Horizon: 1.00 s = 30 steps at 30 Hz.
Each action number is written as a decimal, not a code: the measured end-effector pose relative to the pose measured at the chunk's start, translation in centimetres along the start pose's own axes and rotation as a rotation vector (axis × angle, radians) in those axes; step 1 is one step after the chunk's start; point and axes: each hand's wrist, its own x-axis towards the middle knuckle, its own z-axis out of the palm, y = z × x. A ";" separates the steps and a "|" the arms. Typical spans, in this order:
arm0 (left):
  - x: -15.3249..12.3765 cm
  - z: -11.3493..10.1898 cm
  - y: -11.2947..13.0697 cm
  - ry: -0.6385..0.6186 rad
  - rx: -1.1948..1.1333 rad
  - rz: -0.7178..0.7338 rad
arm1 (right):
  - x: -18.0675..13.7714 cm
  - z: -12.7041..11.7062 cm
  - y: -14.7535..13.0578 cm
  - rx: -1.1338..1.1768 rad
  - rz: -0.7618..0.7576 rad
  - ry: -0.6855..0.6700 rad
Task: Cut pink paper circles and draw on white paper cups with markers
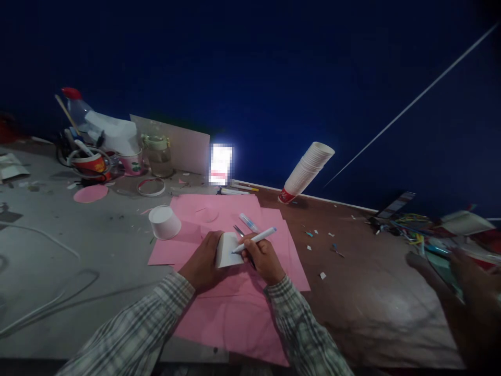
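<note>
In my left hand (pixel 202 262) is a white paper cup (pixel 227 249) on its side, its wall facing me. My right hand (pixel 261 257) pinches a white marker (pixel 256 240), its tip touching the cup's wall by a small blue mark. Pink paper sheets (pixel 242 318) lie beneath both hands. Just beyond the cup are scissors (pixel 238 230), partly hidden, and a clear-and-blue marker cap or pen (pixel 248 222). Left of my hands, another white paper cup (pixel 164 222) stands upside down on the sheets' edge.
Against the blue wall leans a tall stack of paper cups (pixel 307 172). A bright phone screen (pixel 221 164) stands at the back. Further left are a glass jar (pixel 157 155) and a pen-filled red cup (pixel 91 164). At the far right, another person's hand (pixel 475 290) is near clutter.
</note>
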 end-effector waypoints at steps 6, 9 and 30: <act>0.0 0.0 0.1 0.007 0.009 0.013 | 0.1 0.1 0.2 -0.001 -0.008 -0.001; -0.1 0.0 0.0 0.008 0.014 0.021 | 0.1 0.0 0.3 0.003 -0.002 0.000; -0.1 0.2 -0.4 0.010 0.012 0.059 | 0.0 0.0 -0.3 -0.054 -0.002 -0.087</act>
